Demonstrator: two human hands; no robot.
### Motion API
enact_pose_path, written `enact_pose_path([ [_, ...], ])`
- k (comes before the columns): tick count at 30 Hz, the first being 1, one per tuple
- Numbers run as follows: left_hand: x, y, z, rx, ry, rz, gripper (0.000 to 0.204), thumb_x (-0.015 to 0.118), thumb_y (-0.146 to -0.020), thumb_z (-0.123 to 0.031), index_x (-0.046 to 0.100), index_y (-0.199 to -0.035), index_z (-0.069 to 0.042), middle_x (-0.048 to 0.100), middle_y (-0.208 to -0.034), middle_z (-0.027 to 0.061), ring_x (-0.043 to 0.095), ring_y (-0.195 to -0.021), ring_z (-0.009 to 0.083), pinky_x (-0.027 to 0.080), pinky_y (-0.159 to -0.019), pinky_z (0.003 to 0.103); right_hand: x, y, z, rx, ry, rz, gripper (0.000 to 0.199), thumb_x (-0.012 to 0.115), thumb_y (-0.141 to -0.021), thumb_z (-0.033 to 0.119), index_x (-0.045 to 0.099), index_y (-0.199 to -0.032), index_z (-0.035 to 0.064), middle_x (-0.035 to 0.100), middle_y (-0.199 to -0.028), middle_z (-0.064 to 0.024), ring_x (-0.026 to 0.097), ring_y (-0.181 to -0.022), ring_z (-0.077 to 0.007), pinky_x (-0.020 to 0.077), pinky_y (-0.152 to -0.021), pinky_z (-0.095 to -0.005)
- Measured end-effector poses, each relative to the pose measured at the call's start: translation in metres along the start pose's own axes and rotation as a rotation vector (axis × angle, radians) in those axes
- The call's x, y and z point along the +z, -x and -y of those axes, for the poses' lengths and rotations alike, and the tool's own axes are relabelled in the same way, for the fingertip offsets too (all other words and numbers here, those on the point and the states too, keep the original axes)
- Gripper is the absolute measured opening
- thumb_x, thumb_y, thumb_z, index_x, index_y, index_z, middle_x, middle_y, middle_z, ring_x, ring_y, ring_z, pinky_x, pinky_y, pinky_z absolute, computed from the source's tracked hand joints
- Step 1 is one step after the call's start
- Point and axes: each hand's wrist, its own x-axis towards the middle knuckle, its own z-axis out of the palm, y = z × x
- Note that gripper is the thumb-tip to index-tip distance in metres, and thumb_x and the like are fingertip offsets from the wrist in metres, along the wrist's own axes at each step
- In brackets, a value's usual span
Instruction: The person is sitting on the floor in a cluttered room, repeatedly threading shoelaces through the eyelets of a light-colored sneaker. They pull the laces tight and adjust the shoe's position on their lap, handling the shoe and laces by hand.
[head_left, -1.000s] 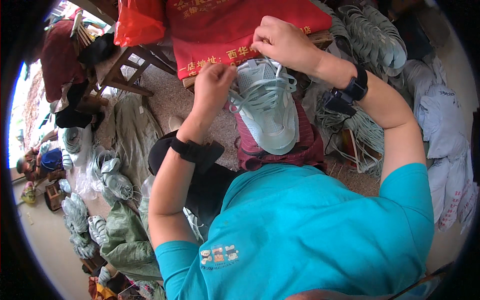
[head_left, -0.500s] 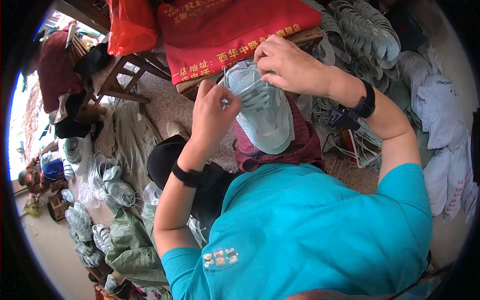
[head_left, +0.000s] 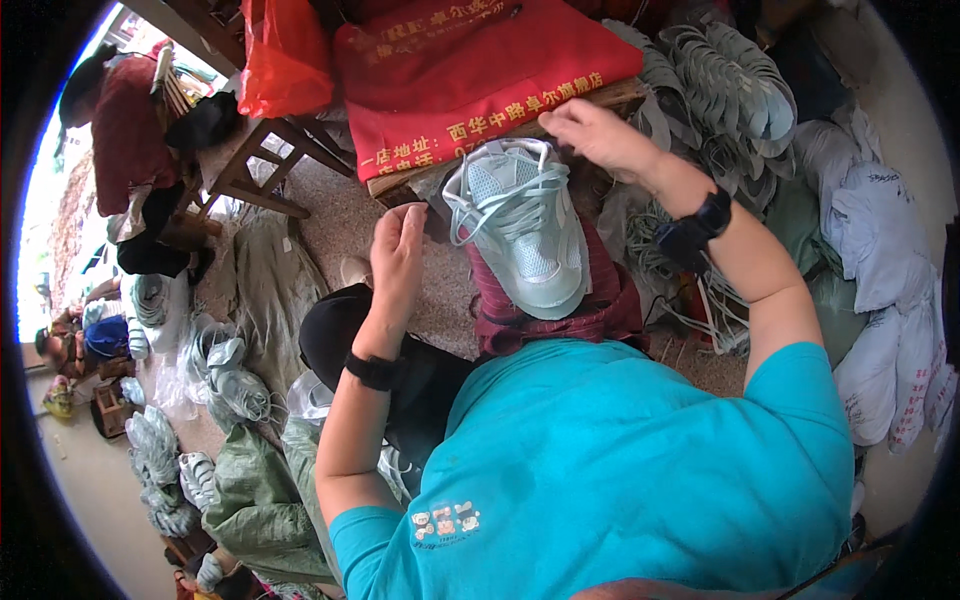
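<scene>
A pale mint shoe (head_left: pixel 525 235) with white laces lies on a maroon cloth (head_left: pixel 600 310) over my lap, its toe pointing toward me. My right hand (head_left: pixel 595 135) is at the far end of the shoe, with its fingers pinched at the lace by the collar. My left hand (head_left: pixel 398 245) is just left of the shoe, fingers held together and pointing up. It sits beside a lace loop, and I cannot see whether it grips the lace. Both wrists wear black bands. My teal shirt (head_left: pixel 620 470) fills the lower part of the view.
A red printed cloth (head_left: pixel 480 70) covers a wooden bench ahead, with a red plastic bag (head_left: pixel 285 60) and a wooden stool (head_left: pixel 250 165) to its left. Bundled mint shoe uppers (head_left: pixel 730 90) are heaped at the upper right and white sacks (head_left: pixel 880 290) on the right. At the left are green sacks (head_left: pixel 260 490) and other people (head_left: pixel 120 150).
My left hand has come off the shoe and dropped to its left. My right hand has shifted to the shoe's far end. The shoe now lies flatter on my lap.
</scene>
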Motion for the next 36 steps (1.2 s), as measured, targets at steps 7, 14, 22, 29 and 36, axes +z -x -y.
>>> enact_pose_path([
  [7, 0.037, 0.006, -0.029, -0.075, 0.248, 0.189, 0.054, 0.037, -0.104, -0.046, 0.051, -0.134, -0.002, 0.057, -0.122, 0.0057, 0.052, -0.109, 0.0135, 0.041, -0.094, 0.029, 0.021, 0.015, 0.007, 0.152, -0.510, 0.376, 0.049, 0.045, -0.101, 0.042, 0.060, -0.126, 0.0025, 0.062, -0.124, -0.0093, 0.055, -0.115, -0.0190, 0.0403, -0.101, -0.0336],
  [14, 0.030, 0.027, -0.055, 0.021, 0.492, 0.260, 0.043, 0.047, -0.103, -0.023, 0.045, -0.138, 0.003, 0.053, -0.132, 0.0078, 0.049, -0.120, 0.0140, 0.039, -0.102, 0.027, -0.009, 0.050, 0.034, 0.312, -1.130, 0.641, 0.063, 0.049, -0.098, 0.049, 0.051, -0.132, -0.0026, 0.061, -0.126, -0.0147, 0.059, -0.116, -0.0222, 0.0465, -0.101, -0.0396],
  [22, -0.094, 0.062, -0.057, 0.178, 0.042, -0.291, 0.031, 0.052, -0.101, -0.023, 0.061, -0.117, 0.001, 0.064, -0.111, 0.0083, 0.064, -0.089, 0.0156, 0.049, -0.081, 0.028, 0.008, 0.057, 0.173, -0.268, -0.737, 0.380, 0.065, 0.071, -0.084, 0.039, 0.052, -0.129, -0.0039, 0.064, -0.119, -0.0127, 0.066, -0.102, -0.0184, 0.0556, -0.086, -0.0314],
  [29, -0.204, 0.181, 0.071, -0.256, 0.239, -1.017, 0.031, 0.058, -0.097, -0.029, 0.063, -0.113, -0.003, 0.066, -0.102, 0.0041, 0.061, -0.080, 0.0109, 0.048, -0.073, 0.025, 0.011, -0.128, 0.154, -0.704, 0.328, -0.480, 0.046, 0.073, -0.086, 0.042, 0.063, -0.104, 0.0008, 0.069, -0.098, -0.0074, 0.065, -0.087, -0.0136, 0.0510, -0.079, -0.0316],
  [36, -0.204, 0.307, 0.199, -0.715, 0.119, -1.101, 0.027, 0.063, -0.094, -0.025, 0.064, -0.109, -0.003, 0.066, -0.093, 0.0035, 0.059, -0.068, 0.0082, 0.046, -0.057, 0.022, 0.034, -0.287, 0.046, -0.362, 0.257, -0.188, 0.068, 0.065, -0.088, 0.048, 0.054, -0.123, -0.0092, 0.062, -0.117, -0.0227, 0.058, -0.110, -0.0268, 0.0429, -0.094, -0.0335],
])
